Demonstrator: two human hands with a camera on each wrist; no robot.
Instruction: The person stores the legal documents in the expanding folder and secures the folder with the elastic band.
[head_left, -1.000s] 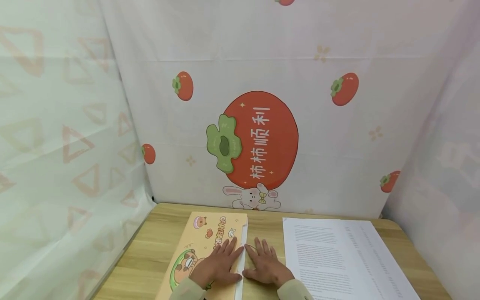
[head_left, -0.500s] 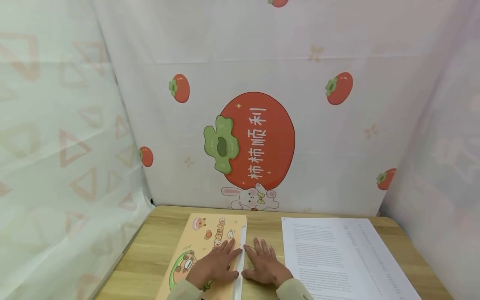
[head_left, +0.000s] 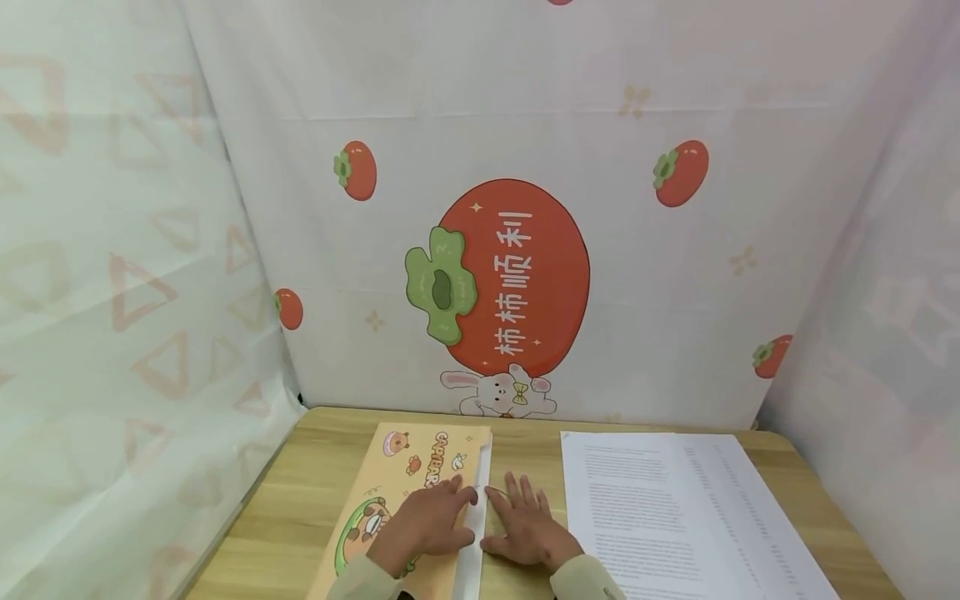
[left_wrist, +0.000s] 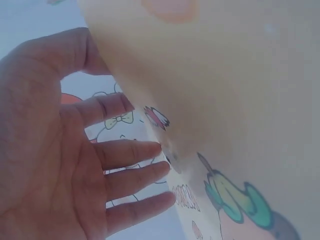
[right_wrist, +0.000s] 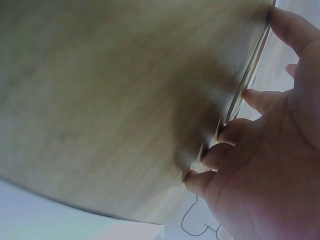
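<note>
Capybara-print folder point(head_left: 393, 485) flat on tabletop point(head_left: 527, 454), left of centre, long axis near–far. Left hand point(head_left: 427, 518), nearer, rests on its right part, fingers relaxed, grasping nothing. Right hand point(head_left: 527, 528), fingers spread, just right of folder's edge; printed sheets point(head_left: 660, 508) farther right.

Back cloth point(head_left: 637, 283): white, creased, red persimmons point(head_left: 551, 275) and a rabbit point(head_left: 497, 395) printed
Left cloth point(head_left: 75, 367): pale, reddish triangle outlines
Right cloth point(head_left: 885, 283): whitish
Counter point(head_left: 528, 450): wood-grained, rounded far corners

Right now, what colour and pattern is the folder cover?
Folder cover: pale orange, cartoon animals and lettering; best in the head view.
</note>
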